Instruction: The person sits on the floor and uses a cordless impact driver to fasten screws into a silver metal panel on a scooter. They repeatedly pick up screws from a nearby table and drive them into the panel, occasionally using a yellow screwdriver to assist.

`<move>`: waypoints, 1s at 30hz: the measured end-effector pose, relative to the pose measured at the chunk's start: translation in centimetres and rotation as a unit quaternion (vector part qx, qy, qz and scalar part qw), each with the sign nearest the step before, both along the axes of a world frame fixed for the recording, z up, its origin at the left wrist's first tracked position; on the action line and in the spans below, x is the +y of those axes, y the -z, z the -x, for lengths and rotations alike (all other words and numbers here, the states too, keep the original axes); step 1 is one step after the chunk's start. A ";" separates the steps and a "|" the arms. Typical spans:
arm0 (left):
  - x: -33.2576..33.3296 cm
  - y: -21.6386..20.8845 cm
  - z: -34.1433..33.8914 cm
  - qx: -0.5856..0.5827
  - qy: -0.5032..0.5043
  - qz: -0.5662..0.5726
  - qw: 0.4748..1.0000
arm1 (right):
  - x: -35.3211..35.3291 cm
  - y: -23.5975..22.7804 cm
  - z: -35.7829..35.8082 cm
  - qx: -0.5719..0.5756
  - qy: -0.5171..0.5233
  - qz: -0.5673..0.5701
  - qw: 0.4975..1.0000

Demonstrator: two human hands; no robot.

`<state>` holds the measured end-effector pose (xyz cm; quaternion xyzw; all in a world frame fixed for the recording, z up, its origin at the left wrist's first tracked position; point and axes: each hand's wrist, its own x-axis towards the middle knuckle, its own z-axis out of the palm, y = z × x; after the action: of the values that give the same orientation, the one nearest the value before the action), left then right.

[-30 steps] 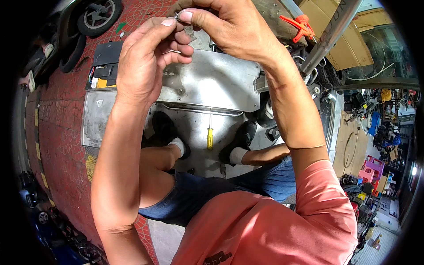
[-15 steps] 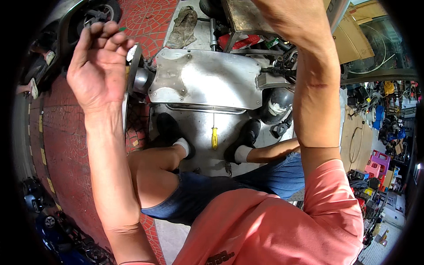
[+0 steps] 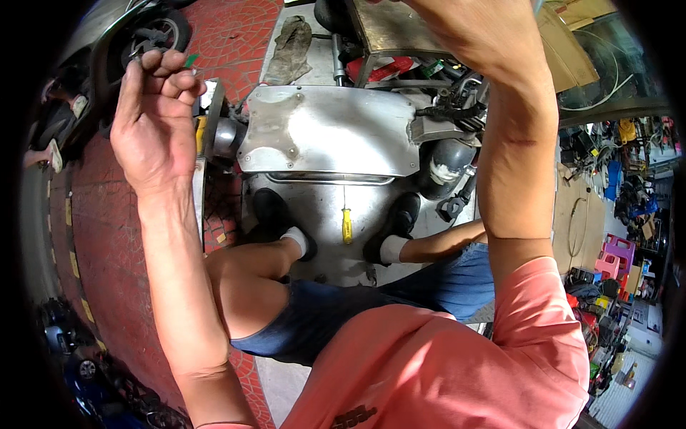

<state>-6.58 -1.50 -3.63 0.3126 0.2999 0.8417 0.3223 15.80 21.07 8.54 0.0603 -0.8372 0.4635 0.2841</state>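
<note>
My left hand (image 3: 157, 125) is raised at the upper left, palm toward me, fingers curled and the palm bare. A small green piece (image 3: 191, 61) shows at its fingertips; the rest of what the fingers hold is hidden behind them. High at the right, my right hand (image 3: 475, 28) reaches past the top edge, so its fingers are cut off from view. Between the arms lies a silver metal plate (image 3: 332, 132) with screws at its corners. On the grey floorboard between my shoes is a yellow-handled screwdriver (image 3: 347, 226).
A worn box-like stand (image 3: 407, 28) rises behind the plate, with a dirty cloth (image 3: 289, 50) to its left. A dark rounded cylinder (image 3: 446, 168) sits right of the plate. Cardboard (image 3: 568, 57) and crowded shop goods (image 3: 618, 257), including plastic stools, are farther right. Red paving (image 3: 114, 236) runs along the left.
My left hand has come slightly down and left, and the green piece moved with it. The right hand stays high at the top edge. The screwdriver still lies on the floorboard.
</note>
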 end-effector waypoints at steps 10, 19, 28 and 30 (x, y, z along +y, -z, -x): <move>0.7 -1.6 -3.0 0.154 -0.012 0.102 0.983 | -1.8 0.7 0.5 -0.029 0.020 -0.056 0.998; 1.3 -2.2 -4.4 0.225 0.016 0.148 0.963 | -1.6 2.7 1.6 0.047 -0.096 -0.042 0.993; 1.6 -3.1 -5.8 0.257 0.038 0.140 0.955 | -3.4 2.1 1.1 0.018 -0.118 -0.058 0.991; 1.6 -2.9 -5.5 0.272 0.050 0.129 0.952 | -4.9 0.1 -0.1 -0.041 -0.072 -0.079 0.993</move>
<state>-1.11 0.13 -0.69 0.4996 0.4665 0.6618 0.3080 15.87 16.19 8.42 0.1237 -0.8757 0.4172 0.2093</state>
